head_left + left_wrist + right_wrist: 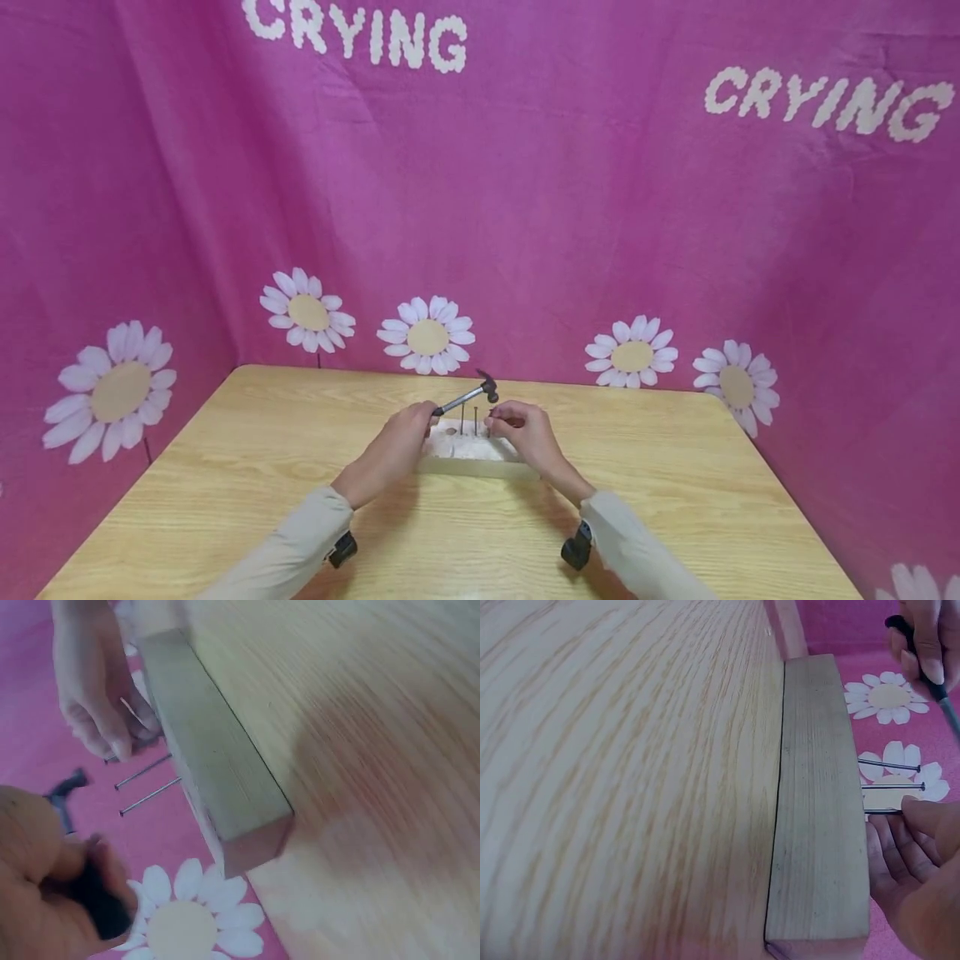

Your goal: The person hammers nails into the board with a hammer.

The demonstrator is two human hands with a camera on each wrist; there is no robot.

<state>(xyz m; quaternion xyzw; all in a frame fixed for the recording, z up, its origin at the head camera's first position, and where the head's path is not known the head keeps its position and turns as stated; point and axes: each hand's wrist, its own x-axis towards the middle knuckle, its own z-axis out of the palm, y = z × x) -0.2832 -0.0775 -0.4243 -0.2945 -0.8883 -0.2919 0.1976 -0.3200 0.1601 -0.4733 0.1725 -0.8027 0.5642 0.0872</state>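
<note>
My left hand (396, 442) grips a claw hammer (463, 400) by its black handle. The hammer's dark head is raised above the wooden block (476, 468), claw up. Two long nails stand upright in the block's top, a left nail (462, 419) and a middle nail (476, 422). At the right of this row, my right hand (531, 435) pinches a third nail (885, 813) between thumb and fingers. Its point is at the block's top; whether it has entered the wood is hidden. In the left wrist view, the black handle end (105, 900) sticks out of the left fist.
The block lies on a light wood-grain table (285, 433), near its middle. Behind the table hangs a pink cloth (525, 208) with white flowers and lettering. A small brown spot (451, 431) marks the block's pale top. Black wrist cameras (576, 546) sit under both sleeves.
</note>
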